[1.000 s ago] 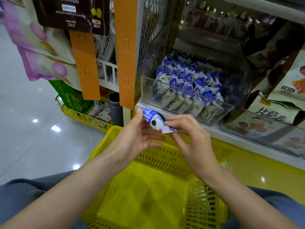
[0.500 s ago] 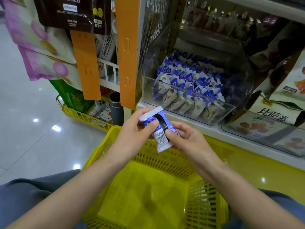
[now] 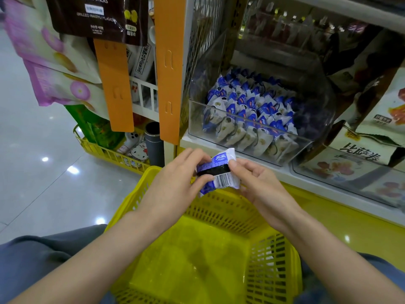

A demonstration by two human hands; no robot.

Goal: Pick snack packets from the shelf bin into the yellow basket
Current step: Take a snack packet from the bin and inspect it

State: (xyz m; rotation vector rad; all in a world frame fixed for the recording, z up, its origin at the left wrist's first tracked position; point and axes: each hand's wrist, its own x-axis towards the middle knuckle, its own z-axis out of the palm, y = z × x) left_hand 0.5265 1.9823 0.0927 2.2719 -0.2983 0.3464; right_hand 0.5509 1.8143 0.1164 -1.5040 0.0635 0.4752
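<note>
Both hands clamped one packet (image 3: 217, 172) between them: left hand (image 3: 175, 185) with thumb across the near face and fingers behind, right hand (image 3: 255, 183) pinching the right edge with thumb and forefinger. The packet was held barcode side up, probably so the back could be read before dropping. It sat above the far rim of the basket (image 3: 140, 194), not yet inside; the basket floor looked bare.

Packet: glossy film, blue and white with a black band, pillow-shaped, crimped ends. Basket: yellow moulded plastic, slotted walls, smooth floor.

Bin (image 3: 219, 141), far right on the shelf: clear rigid plastic with a low front wall, holding many like packets stood in rows.
</note>
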